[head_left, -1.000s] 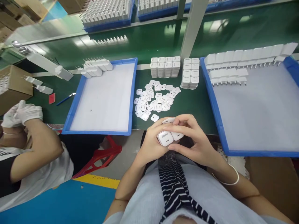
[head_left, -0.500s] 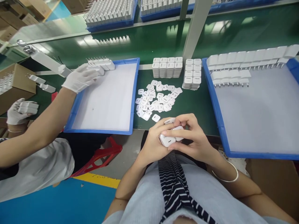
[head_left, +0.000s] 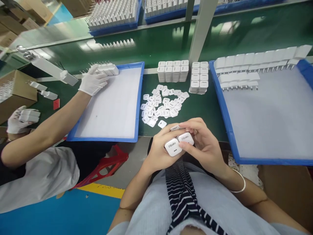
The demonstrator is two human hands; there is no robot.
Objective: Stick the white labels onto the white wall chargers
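Just past the bench's front edge, my left hand (head_left: 158, 150) is closed around white charger pieces. Two square end faces point up at me: one charger (head_left: 173, 147) shows printed lettering and a slot, and a second charger (head_left: 186, 138) sits beside it. My right hand (head_left: 206, 142) grips the second one, its thumb on the face. A flat white cover plate (head_left: 175, 127) rests at the fingers of my left hand. Ahead lies a loose spread of white cover plates (head_left: 166, 104). How far the chargers reach down inside my hands is hidden.
Neat stacks of white plates (head_left: 173, 71) stand behind the pile. A blue-rimmed tray (head_left: 232, 130) with rows of plug chargers (head_left: 254, 60) is on my right; another blue tray (head_left: 137, 107) is on my left. There a co-worker's gloved hand (head_left: 93, 81) touches chargers.
My right fingers have drawn back from across the chargers, so both printed faces now show. The co-worker's gloved hand has moved slightly right along the charger row.
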